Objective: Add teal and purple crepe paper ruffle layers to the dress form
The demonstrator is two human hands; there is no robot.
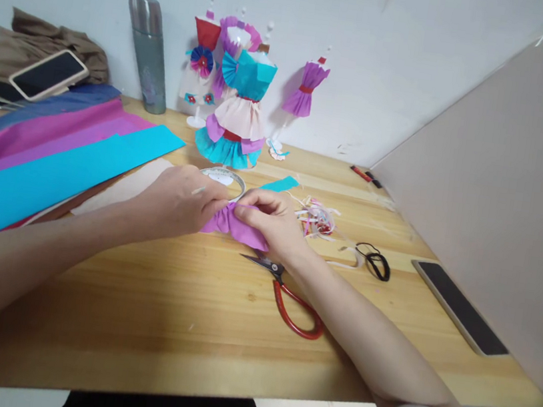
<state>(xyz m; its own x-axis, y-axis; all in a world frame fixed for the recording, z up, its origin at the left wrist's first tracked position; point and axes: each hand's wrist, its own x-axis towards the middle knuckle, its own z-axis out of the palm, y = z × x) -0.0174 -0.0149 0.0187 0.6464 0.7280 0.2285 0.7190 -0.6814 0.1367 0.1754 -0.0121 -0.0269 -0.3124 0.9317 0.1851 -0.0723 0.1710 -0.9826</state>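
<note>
A gathered strip of purple crepe paper (242,232) is pinched between both hands above the table. My left hand (184,198) is closed on its left end, and my right hand (272,220) grips it with thumb and fingers at the right. Just behind the hands lies a roll of tape (238,185), partly hidden by them. Scissors (296,315) with red handles rest below my right hand, blades pointing left. A small turquoise paper piece (282,183) lies beyond the right hand.
Several little dress forms in paper dresses (253,76) stand against the wall. Coloured paper sheets (70,158), a phone (50,75) and a bottle (149,68) are at left. Paper scraps (318,218), a black hair tie (379,264) and another phone-like slab (459,307) lie right.
</note>
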